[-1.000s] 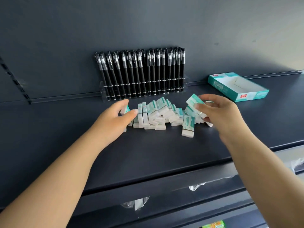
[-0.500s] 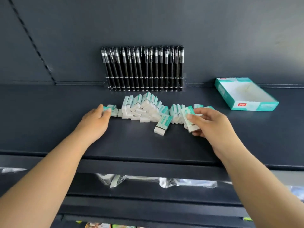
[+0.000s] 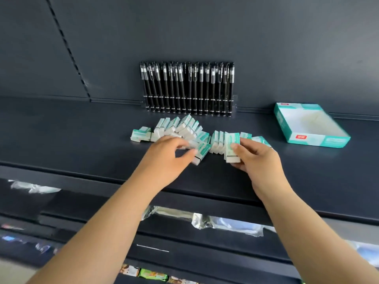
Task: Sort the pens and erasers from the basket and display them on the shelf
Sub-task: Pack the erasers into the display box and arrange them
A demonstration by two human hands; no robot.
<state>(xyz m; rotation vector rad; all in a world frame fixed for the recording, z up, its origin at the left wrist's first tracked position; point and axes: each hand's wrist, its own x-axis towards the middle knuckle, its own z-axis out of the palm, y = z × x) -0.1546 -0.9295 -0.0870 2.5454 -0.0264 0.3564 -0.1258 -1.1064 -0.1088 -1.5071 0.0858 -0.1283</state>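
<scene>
A row of black pens (image 3: 187, 89) stands in a clear holder against the shelf's back wall. In front of it, several white erasers with teal sleeves (image 3: 180, 128) lie in a loose row on the dark shelf (image 3: 82, 140). My right hand (image 3: 256, 158) pinches one upright eraser (image 3: 232, 147) at the row's right part. My left hand (image 3: 168, 156) reaches over the middle of the row, its thumb and fingers closing on a loose eraser (image 3: 202, 153) that lies in front; the hand is blurred.
An open teal and white cardboard box (image 3: 307, 126) lies at the back right of the shelf. Below the shelf's front edge, lower shelves hold plastic-wrapped goods (image 3: 225, 222) and small colourful packets (image 3: 151, 273).
My left hand has moved right from the row's left end to the loose eraser in front. My right hand keeps its eraser, now held upright. The view has tilted.
</scene>
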